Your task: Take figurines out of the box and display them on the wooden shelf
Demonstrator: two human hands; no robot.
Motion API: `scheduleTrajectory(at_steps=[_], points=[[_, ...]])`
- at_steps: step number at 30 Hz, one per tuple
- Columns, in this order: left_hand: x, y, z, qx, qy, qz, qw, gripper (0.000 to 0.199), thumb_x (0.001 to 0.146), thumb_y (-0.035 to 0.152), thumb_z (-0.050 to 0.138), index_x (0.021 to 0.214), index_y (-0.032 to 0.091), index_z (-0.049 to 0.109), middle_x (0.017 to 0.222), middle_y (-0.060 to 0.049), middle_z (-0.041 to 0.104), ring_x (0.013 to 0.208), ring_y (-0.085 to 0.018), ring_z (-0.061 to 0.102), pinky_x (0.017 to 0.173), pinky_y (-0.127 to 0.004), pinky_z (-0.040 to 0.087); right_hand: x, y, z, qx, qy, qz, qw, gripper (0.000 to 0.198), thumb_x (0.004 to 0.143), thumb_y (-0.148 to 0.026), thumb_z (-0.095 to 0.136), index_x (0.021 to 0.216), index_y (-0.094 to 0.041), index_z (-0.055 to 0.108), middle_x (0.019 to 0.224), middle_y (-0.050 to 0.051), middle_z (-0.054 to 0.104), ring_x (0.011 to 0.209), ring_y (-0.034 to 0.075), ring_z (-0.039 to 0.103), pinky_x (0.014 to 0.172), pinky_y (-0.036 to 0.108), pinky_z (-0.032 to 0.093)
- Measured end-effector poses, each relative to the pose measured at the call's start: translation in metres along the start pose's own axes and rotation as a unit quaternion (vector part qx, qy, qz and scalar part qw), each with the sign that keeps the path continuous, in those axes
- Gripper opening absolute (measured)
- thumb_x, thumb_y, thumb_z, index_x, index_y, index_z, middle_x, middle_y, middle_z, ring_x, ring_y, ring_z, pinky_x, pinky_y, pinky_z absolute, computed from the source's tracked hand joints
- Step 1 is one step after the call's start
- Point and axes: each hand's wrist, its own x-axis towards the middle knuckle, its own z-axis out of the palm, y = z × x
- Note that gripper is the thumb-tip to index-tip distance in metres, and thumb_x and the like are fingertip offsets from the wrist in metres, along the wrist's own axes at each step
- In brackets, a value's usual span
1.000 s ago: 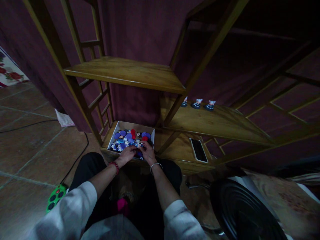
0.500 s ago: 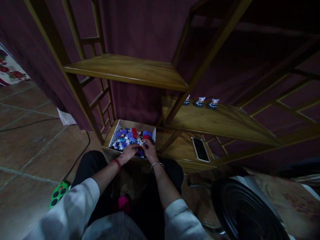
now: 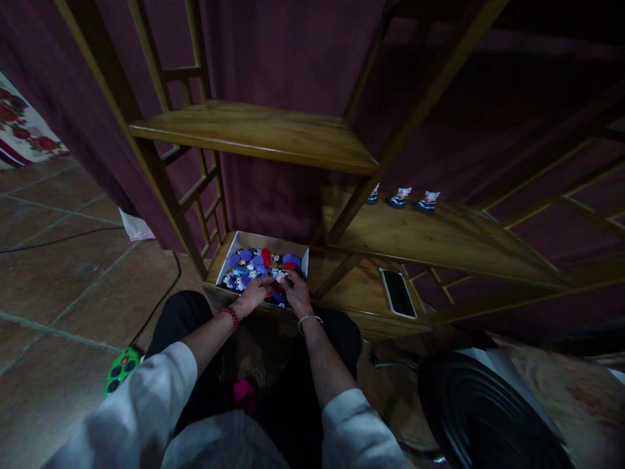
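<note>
An open cardboard box (image 3: 230, 255) on the low shelf holds many small figurines, mixed with blue and red round pieces. Over its front right part, my right hand (image 3: 299, 294) has its fingers closed on a small pale figurine (image 3: 280, 277). My left hand (image 3: 254, 294) comes in from the left, fingers bent together and their tips close against the same figurine. Fine details of the grip are too small to make out. A red bead bracelet is on the left wrist, a silver bangle on the right.
Three small figurines (image 3: 400, 198) stand in a row on the middle shelf (image 3: 439, 238). A phone with a pale edge (image 3: 398, 293) lies on the lower shelf. A wooden upper shelf (image 3: 254, 133) overhangs the box. A green power strip (image 3: 122, 370) and a black round seat (image 3: 483, 410) flank me.
The view has shifted slightly, so the shelves appear a little further right. Both hands stay over the box, and the pale figurine between the fingers now shows more clearly.
</note>
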Motion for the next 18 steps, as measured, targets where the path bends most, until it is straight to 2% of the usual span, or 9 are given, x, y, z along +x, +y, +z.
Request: scheduleTrajectory(at_steps=[5, 11, 18], points=[[-0.005, 0.010, 0.001, -0.040, 0.014, -0.037, 0.998, 0.045, 0.071, 0.003, 0.044, 0.114, 0.013, 0.052, 0.102, -0.008, 0.061, 0.061, -0.007, 0.055, 0.061, -0.021, 0.045, 0.001, -0.003, 0.000, 0.018, -0.010, -0.002, 1.000, 0.034, 0.073, -0.027, 0.049, 0.106, -0.020, 0.055, 0.096, 0.004, 0.064, 0.086, 0.016, 0.059, 0.081, 0.032, 0.045], [-0.004, 0.011, 0.000, -0.061, 0.019, -0.037, 0.997, 0.051, 0.072, 0.004, 0.046, 0.122, 0.016, 0.044, 0.105, -0.009, 0.058, 0.063, -0.006, 0.057, 0.057, -0.017, 0.046, -0.001, -0.007, 0.001, 0.056, -0.028, -0.006, 0.998, 0.036, 0.075, -0.028, 0.048, 0.111, -0.024, 0.054, 0.102, 0.002, 0.063, 0.092, 0.016, 0.058, 0.084, 0.031, 0.045], [0.001, 0.005, 0.000, -0.086, 0.030, -0.020, 0.996, 0.046, 0.074, 0.005, 0.046, 0.119, 0.018, 0.046, 0.099, -0.006, 0.057, 0.058, -0.004, 0.055, 0.053, -0.015, 0.046, 0.000, -0.002, 0.003, 0.061, -0.037, -0.010, 0.997, 0.034, 0.076, -0.031, 0.050, 0.109, -0.028, 0.056, 0.100, 0.000, 0.064, 0.091, 0.017, 0.058, 0.082, 0.032, 0.047]])
